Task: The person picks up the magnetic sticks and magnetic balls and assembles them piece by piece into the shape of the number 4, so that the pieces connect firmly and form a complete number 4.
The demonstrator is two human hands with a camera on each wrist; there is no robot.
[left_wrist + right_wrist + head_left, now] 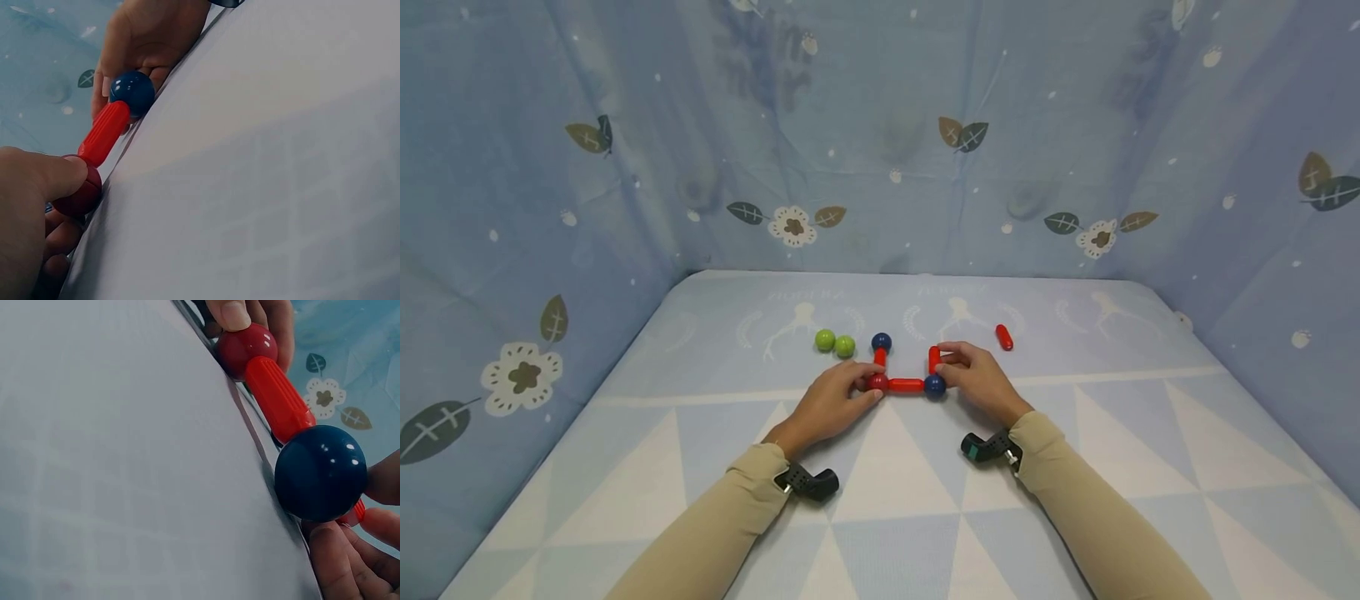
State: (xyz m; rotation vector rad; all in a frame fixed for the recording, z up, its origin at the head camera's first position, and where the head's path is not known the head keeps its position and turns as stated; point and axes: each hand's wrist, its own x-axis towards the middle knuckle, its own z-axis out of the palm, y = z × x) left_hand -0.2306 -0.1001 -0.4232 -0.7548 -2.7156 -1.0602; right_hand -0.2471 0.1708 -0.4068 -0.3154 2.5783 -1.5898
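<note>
My left hand (831,403) pinches a dark red ball (245,351) between thumb and fingers. From that ball a red ribbed rod (105,134) runs across to a blue ball (320,474). Another red rod (880,357) leads away from the red ball to a second blue ball (882,342) farther back. On the other side, my right hand (983,382) grips a red rod (934,357) that extends backward from the nearer blue ball. In the right wrist view this rod is mostly hidden behind the ball. The joined pieces lie flat on the table, forming a U.
Two green balls (825,339) (845,347) sit close together at the back left. A loose red rod (1004,337) lies behind and right of my right hand. Patterned cloth covers the table (895,467), and a blue curtain (880,167) rises behind it.
</note>
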